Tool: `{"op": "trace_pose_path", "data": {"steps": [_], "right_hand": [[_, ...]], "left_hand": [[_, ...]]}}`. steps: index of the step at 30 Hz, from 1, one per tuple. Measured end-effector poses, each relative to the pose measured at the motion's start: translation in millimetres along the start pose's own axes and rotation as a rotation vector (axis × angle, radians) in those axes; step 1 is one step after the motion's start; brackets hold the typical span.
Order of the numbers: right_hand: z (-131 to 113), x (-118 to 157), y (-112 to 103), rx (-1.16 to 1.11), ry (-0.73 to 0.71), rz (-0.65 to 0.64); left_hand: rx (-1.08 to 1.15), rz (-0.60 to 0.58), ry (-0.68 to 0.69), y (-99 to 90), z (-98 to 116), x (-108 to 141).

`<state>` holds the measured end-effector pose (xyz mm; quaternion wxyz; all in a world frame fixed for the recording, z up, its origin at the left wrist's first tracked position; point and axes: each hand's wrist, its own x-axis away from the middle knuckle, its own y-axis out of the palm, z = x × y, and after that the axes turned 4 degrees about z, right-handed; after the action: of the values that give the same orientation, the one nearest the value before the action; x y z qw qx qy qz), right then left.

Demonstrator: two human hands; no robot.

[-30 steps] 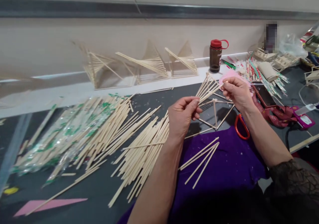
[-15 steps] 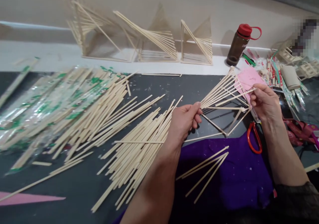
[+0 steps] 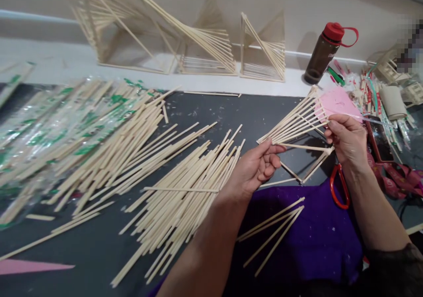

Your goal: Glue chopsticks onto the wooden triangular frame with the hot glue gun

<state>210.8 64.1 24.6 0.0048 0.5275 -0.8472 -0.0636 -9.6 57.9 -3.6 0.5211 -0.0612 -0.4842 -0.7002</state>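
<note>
A frame of thin wooden sticks (image 3: 325, 158) stands on the table, with a fan of sticks (image 3: 291, 120) slanting across its upper side. My right hand (image 3: 346, 140) pinches the right end of the lowest stick in the fan. At the fan's lower left, my left hand (image 3: 262, 162) has its thumb and forefinger closed about that stick's other end, the remaining fingers loosely curled. Part of the frame's base is hidden behind my left fingers. A pile of loose sticks (image 3: 178, 204) lies left of my left forearm.
Plastic-wrapped sticks (image 3: 62, 125) cover the table's left side. Stick models (image 3: 208, 46) line the wall, beside a dark bottle (image 3: 320, 57) with a red lid. Pink paper (image 3: 340, 103), red-handled scissors (image 3: 339, 187) and purple cloth (image 3: 317, 235) lie around the frame.
The stick between my hands has come in against the fan's lower side. My left hand has shifted right along the fan's ends, its forefinger straighter. My right hand has moved slightly left.
</note>
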Motion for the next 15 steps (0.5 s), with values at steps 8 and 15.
{"op": "trace_pose_path", "data": {"steps": [8,15], "right_hand": [[-0.5,0.4,0.7,0.037,-0.002,0.002],[2.0,0.0,-1.9,0.023,0.025,0.024]], "left_hand": [[0.036,-0.018,-0.002,2.7,-3.0,-0.9],[-0.002,0.034,0.022,2.9,-4.3,-3.6]]}}
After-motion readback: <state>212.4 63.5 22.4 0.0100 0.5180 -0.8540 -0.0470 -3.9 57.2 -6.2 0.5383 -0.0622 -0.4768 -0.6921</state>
